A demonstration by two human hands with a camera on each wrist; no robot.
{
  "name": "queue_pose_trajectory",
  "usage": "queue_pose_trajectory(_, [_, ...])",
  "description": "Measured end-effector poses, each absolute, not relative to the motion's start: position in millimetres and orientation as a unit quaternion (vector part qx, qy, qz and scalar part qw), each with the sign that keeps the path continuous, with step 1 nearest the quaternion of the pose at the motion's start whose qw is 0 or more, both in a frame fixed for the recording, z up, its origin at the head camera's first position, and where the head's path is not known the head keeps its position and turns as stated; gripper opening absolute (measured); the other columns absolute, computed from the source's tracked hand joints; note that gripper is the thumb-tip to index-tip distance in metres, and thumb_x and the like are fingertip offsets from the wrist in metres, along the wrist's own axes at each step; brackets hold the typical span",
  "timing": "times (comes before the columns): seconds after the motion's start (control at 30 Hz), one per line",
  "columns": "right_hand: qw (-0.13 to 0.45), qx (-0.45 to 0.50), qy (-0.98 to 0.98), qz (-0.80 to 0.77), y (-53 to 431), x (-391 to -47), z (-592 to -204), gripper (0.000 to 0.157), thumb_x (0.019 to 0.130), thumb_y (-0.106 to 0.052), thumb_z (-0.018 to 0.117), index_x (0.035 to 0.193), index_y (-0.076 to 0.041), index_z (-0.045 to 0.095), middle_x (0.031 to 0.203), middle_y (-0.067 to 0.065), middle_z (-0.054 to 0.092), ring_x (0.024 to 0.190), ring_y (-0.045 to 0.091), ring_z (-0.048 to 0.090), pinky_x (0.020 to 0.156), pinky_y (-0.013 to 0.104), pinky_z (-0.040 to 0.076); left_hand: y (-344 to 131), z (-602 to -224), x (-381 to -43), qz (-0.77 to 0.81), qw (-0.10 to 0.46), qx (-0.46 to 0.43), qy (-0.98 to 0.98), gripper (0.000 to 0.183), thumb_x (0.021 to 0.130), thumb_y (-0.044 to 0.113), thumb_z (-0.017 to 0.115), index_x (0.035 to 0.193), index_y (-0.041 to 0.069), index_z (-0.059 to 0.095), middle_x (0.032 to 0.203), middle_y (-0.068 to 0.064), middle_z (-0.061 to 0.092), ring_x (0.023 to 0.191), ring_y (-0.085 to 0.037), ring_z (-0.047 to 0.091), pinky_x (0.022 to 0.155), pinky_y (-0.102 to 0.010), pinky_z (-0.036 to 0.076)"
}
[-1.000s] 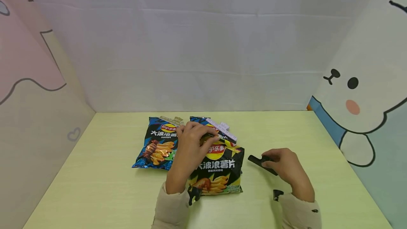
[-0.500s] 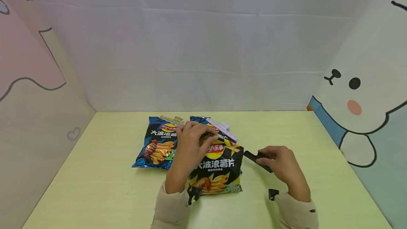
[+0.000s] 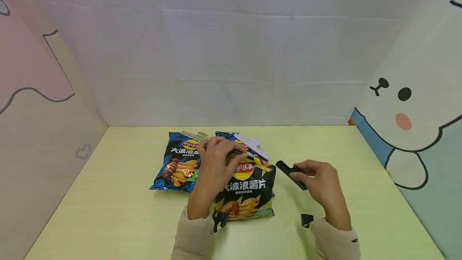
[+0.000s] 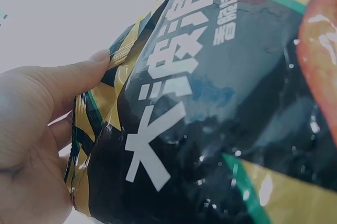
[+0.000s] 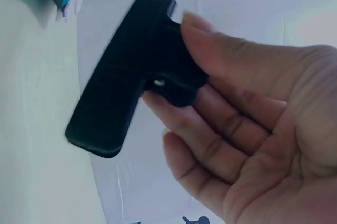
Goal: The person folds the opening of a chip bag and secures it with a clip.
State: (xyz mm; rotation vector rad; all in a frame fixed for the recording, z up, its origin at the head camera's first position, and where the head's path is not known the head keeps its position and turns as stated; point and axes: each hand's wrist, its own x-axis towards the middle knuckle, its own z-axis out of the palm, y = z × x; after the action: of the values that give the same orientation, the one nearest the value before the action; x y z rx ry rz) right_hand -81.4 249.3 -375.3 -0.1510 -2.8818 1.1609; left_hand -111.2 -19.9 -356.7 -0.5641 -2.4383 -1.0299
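My left hand [image 3: 218,161] pinches the top edge of a black-and-yellow chip bag [image 3: 249,196] near its left corner. In the left wrist view the thumb presses on the crimped edge of this bag [image 4: 210,103], with fingers behind it. Off to the bag's right, my right hand [image 3: 323,181] holds a black bag clip [image 3: 290,174] above the table. The right wrist view shows thumb and fingers pinching the handle of the clip [image 5: 124,71], whose long bar points away from the palm. Whether the clip's bars are apart is not visible.
Behind the left hand lie two blue chip bags, one at left [image 3: 177,163] and one at back [image 3: 225,135]. A yellowish clip [image 3: 195,136] sits on the left bag, a white clip [image 3: 251,146] on the back one. A pale wall [image 3: 231,51] stands behind the table [image 3: 108,212].
The right hand has risen slightly and shifted a little left with the black bag clip, bringing it nearer the black-and-yellow bag. The left hand keeps its pinch, almost still.
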Motion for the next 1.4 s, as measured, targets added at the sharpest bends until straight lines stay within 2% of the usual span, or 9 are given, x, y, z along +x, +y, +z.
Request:
queue_pose_trajectory(0.2, [0.087,-0.07,-0.915,0.389,246.4,-77.2,-366.6,0.02,0.085,-0.018,0.082,0.103,-0.012,0.08,0.1,0.012,0.079,0.095,0.029,0.072,0.077,0.033,0.052,-19.8,-355.0,-110.7,-0.37,0.216,-0.206,-0.879,0.007,0.09,0.025,0.075,0.096,0.021,0.077,0.088,0.004,0.071,0.103,-0.024,0.055,0.109,-0.06,0.023])
queue_pose_trajectory(0.3, [0.1,-0.063,-0.911,0.395,244.8,-76.2,-364.1,0.02,0.085,-0.019,0.082,0.104,-0.013,0.081,0.102,0.011,0.079,0.095,0.027,0.072,0.081,0.035,0.05,-19.8,-354.1,-110.5,-0.37,0.216,-0.207,-0.88,0.007,0.09,0.025,0.075,0.096,0.021,0.077,0.088,0.004,0.071,0.104,-0.024,0.056,0.109,-0.061,0.024])
queue_pose_trajectory(0.47, [0.076,-0.051,-0.906,0.414,242.6,-75.5,-360.5,0.021,0.086,-0.024,0.081,0.104,-0.015,0.081,0.103,0.01,0.079,0.096,0.02,0.071,0.08,0.032,0.05,-20.0,-353.8,-109.6,-0.372,0.209,-0.208,-0.88,0.006,0.092,0.024,0.073,0.096,0.023,0.077,0.089,0.004,0.071,0.105,-0.024,0.055,0.11,-0.063,0.023])
queue_pose_trajectory(0.73, [0.058,-0.027,-0.894,0.443,242.3,-72.4,-355.1,0.019,0.085,-0.025,0.082,0.101,-0.016,0.081,0.108,0.005,0.079,0.089,-0.006,0.063,0.077,0.026,0.049,-19.6,-352.4,-109.5,-0.375,0.204,-0.211,-0.879,0.008,0.093,0.024,0.071,0.098,0.022,0.077,0.094,0.003,0.073,0.106,-0.024,0.056,0.11,-0.062,0.022])
queue_pose_trajectory(1.4, [0.057,0.018,-0.893,0.447,236.6,-63.7,-346.9,0.018,0.085,-0.023,0.082,0.101,-0.018,0.081,0.109,0.0,0.079,0.095,-0.007,0.063,0.08,0.024,0.046,-20.7,-351.4,-106.5,-0.366,0.202,-0.244,-0.875,0.007,0.094,0.026,0.07,0.096,0.026,0.076,0.095,0.008,0.076,0.104,-0.021,0.055,0.106,-0.058,0.024])
